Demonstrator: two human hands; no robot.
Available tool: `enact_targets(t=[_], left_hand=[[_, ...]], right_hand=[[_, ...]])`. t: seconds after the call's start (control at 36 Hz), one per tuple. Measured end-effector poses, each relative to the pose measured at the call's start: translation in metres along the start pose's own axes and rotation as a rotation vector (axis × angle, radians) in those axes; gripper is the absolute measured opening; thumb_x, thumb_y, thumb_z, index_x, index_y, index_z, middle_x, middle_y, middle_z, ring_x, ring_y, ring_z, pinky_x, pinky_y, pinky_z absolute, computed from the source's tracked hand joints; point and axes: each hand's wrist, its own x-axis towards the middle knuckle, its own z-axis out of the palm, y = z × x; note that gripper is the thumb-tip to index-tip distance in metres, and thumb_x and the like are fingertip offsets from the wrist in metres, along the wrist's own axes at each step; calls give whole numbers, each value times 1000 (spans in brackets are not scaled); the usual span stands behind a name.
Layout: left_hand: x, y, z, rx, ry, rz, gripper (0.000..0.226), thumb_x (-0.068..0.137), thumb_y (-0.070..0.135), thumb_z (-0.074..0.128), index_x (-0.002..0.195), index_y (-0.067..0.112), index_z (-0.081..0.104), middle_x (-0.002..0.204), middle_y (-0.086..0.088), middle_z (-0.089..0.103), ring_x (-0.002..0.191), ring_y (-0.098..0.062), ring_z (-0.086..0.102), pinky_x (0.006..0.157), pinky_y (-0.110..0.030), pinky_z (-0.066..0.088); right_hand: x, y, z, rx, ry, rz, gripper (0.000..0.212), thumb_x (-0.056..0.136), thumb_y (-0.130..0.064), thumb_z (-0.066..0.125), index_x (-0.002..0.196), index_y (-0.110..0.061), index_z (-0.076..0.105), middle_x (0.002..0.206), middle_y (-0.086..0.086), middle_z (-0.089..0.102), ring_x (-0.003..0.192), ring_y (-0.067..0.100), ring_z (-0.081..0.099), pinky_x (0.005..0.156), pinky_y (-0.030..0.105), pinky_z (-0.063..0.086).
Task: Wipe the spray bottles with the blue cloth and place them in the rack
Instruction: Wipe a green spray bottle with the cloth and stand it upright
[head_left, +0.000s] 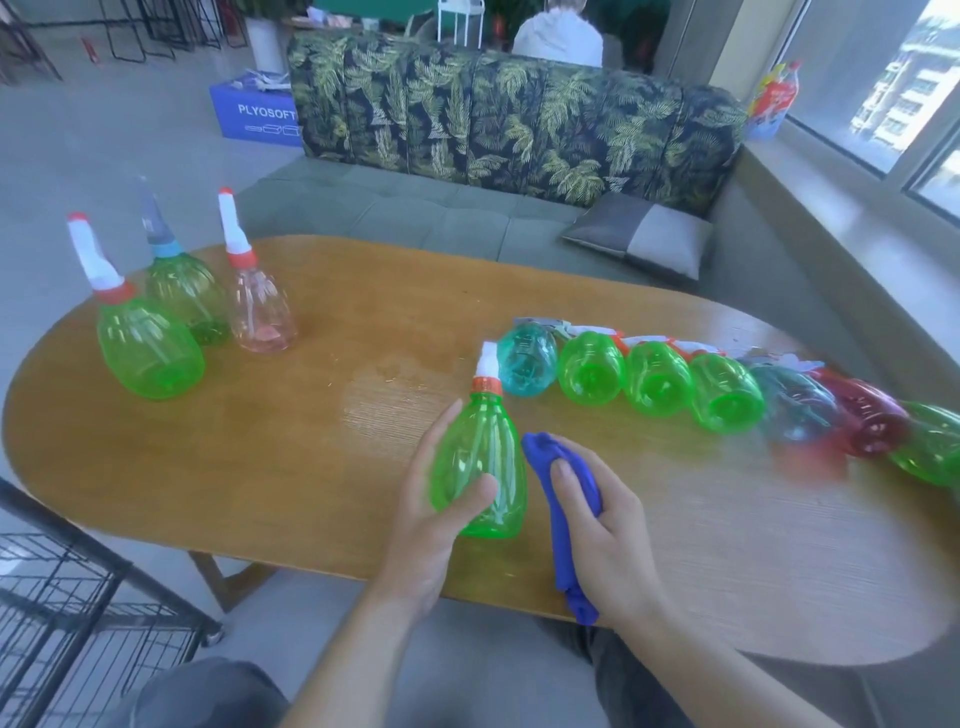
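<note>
My left hand (423, 525) grips a green spray bottle (480, 457) with an orange collar and white nozzle, held upright over the wooden table (311, 415). Right beside it my right hand (608, 535) holds the bunched blue cloth (563, 493), which touches the bottle's right side. Three spray bottles stand at the table's far left: green (148, 343), green with a blue collar (184, 291) and pink (260, 306). Several bottles lie on their sides in a row at the right, from a teal one (527, 361) through green ones (657, 382) to a red one (872, 421). A black wire rack (67, 597) stands at the lower left.
A leaf-patterned sofa (519, 119) with a grey cushion (644, 234) runs behind the table. A blue box (254, 111) sits on the floor at the back left. A person in white sits beyond the sofa. Windows line the right wall.
</note>
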Motion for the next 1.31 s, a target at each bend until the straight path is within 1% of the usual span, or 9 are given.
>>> enact_targets(t=[0.14,0.25,0.42,0.61,0.81,0.89,1.03,1.14,1.31], left_hand=[[1,-1,1,-17,31,5,85,77,38,88,155,42,54,155,11,61,144,-18,58,120,-54,45],[3,-5,0,-4,74,35,78,81,43,83,152,50,55,161,16,53,151,-14,50,124,-56,40],[5,-6,1,100,69,74,63,88,53,66,149,60,52,164,25,46,156,-3,38,131,-53,28],[4,-10,-3,146,35,49,54,100,52,52,153,51,53,165,14,49,158,-18,38,129,-62,27],[3,-6,3,121,104,88,53,97,60,62,149,52,58,163,17,51,157,-10,40,130,-57,29],[3,-5,3,90,94,79,52,96,57,63,148,51,60,162,15,53,156,-12,42,129,-58,30],[3,-7,2,98,55,65,52,98,56,60,150,50,59,162,20,51,156,-6,40,130,-54,29],[4,-7,0,86,58,59,53,101,51,59,153,41,59,163,13,52,157,-13,40,130,-58,28],[5,-8,-3,54,88,42,49,100,53,59,147,41,65,160,9,56,156,-17,44,130,-58,28]], right_hand=[[-3,-2,5,36,-20,21,27,108,-23,54,127,-36,68,116,-24,73,107,1,68,84,9,47],[-3,-1,6,58,-11,26,28,107,-24,54,128,-35,68,120,-24,72,116,-1,65,90,8,45],[-3,-1,3,54,9,8,32,102,-40,53,130,-38,67,119,-18,74,103,4,69,87,21,51],[-8,-2,5,39,-3,-48,31,100,-35,55,129,-36,66,122,-29,70,121,-5,62,94,6,42],[4,-2,1,-98,-35,-195,29,102,-34,60,129,-40,67,117,-21,72,113,5,67,95,21,50],[26,-5,-3,-259,-9,-358,32,104,-41,59,135,-35,66,103,-9,68,96,12,66,85,24,50],[59,-16,0,-391,-10,-489,37,103,-44,58,138,-31,66,89,-15,55,78,11,59,71,23,48],[63,-8,12,-365,-102,-466,37,104,-46,53,137,-34,66,94,-14,60,84,12,62,77,30,51],[45,0,13,-348,-190,-529,36,106,-47,53,137,-35,65,98,-14,57,83,11,61,73,24,49]])
